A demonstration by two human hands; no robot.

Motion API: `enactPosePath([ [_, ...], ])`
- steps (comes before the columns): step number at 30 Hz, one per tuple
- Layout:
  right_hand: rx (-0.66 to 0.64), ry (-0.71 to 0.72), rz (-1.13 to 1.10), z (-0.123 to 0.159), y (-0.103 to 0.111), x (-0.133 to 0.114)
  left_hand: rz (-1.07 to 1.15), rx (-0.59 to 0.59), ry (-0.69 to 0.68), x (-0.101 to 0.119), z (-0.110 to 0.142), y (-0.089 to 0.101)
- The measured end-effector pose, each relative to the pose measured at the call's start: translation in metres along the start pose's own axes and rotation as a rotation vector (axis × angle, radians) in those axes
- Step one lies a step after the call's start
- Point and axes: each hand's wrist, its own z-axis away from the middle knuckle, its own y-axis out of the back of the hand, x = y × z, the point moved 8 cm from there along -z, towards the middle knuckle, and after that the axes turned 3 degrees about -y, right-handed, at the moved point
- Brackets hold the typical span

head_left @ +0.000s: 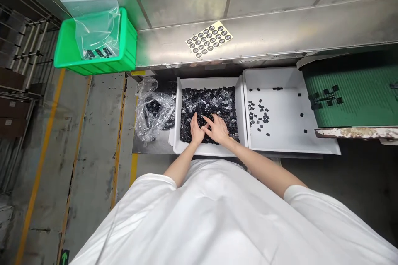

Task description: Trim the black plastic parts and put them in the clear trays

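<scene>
My left hand [196,129] and my right hand [218,129] rest close together on a dense heap of small black square pieces [209,103]. The heap fills a white plastic bin [177,118]. The fingers of my right hand reach toward my left hand, and their tips touch or nearly touch it. Whether either hand holds a piece is too hard to see. To the right, in a second white bin [280,76], lie scattered black pieces [258,115].
A green conveyor belt [357,99] at right carries black pieces. A sheet of round black labels [209,39] lies on a steel panel. A green crate [93,64] holds a clear bag with black pieces. A crumpled plastic bag [154,109] lies left of the bins.
</scene>
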Motion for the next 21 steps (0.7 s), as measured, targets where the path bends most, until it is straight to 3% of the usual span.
enactPosePath([
  [3,-0.071,-0.034,0.091,-0.013,-0.003,0.007,-0.061,-0.086,-0.058,0.006,0.009,0.004],
  [7,-0.016,-0.141,0.119,-0.022,0.008,0.044,-0.106,-0.253,-0.239,0.023,0.021,-0.011],
  [10,0.038,-0.254,0.065,-0.016,0.013,0.061,-0.093,-0.232,-0.239,0.02,0.01,-0.015],
  [12,0.05,-0.26,0.023,-0.013,0.008,0.052,-0.083,-0.202,-0.192,0.011,-0.004,-0.012],
  [17,-0.002,-0.064,0.071,-0.019,-0.011,0.001,-0.115,-0.2,-0.151,-0.002,-0.013,0.012],
  [21,-0.12,-0.12,0.111,-0.034,-0.011,0.017,-0.028,-0.088,-0.029,-0.011,0.007,0.042],
])
